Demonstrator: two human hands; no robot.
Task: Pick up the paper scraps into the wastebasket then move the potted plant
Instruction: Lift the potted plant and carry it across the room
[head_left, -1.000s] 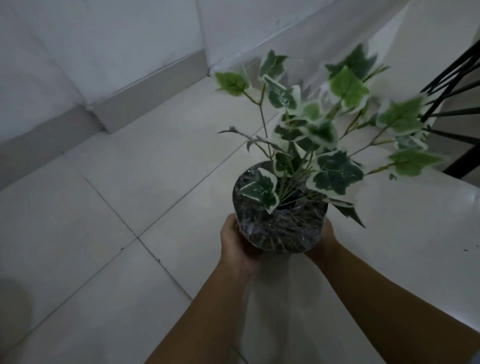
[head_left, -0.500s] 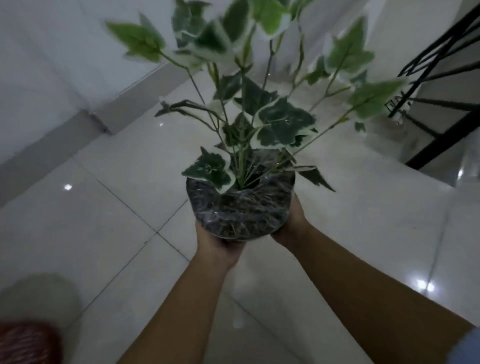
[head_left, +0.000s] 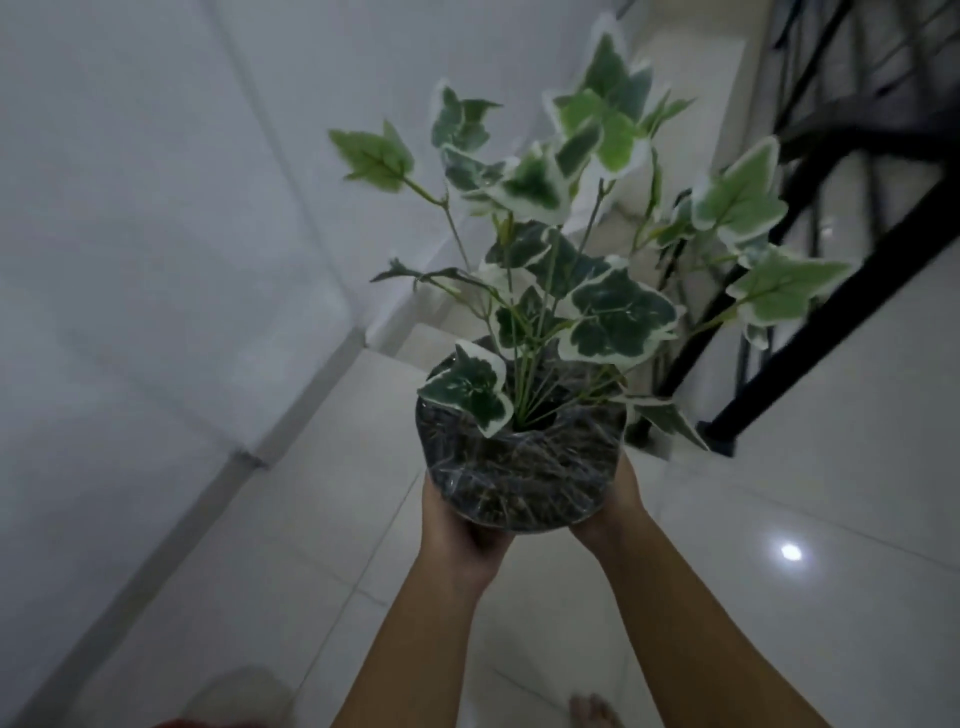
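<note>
Two surfaces fill the left half: pale wall (head_left: 130, 182), running down to a grey skirting strip (head_left: 218, 493) that slants from the lower left edge up toward the middle. Glossy white tiled floor (head_left: 322, 597) beside it, crossed by thin grout lines. At the bottom edge, near the left corner, a sliver of something red (head_left: 176, 724), cut off by the frame and too little of it visible to identify.

Held up over the floor at mid-frame: potted plant (head_left: 519, 457), a clear pot packed with dark material, green leaves edged in white spreading upward and to the right. Left hand (head_left: 462, 525) cupped under the pot's left lower side, fingers hidden beneath it, so exact finger spread impossible to tell; clearly wrapped against the pot. Right hand (head_left: 608, 504) pressed to the pot's right lower side, likewise mostly hidden behind it. Both bare forearms reaching in from the bottom edge.

Behind the leaves, pale stair steps (head_left: 685, 130) rising, partly screened by foliage. Below, at the bottom edge, bare toes of a foot (head_left: 595, 712), cut off by the frame. Further right, a bright light reflection (head_left: 790, 552) on the tile. Along the right side, black metal railing (head_left: 857, 249) slanting down to the floor, its upper part blurred and dim.
</note>
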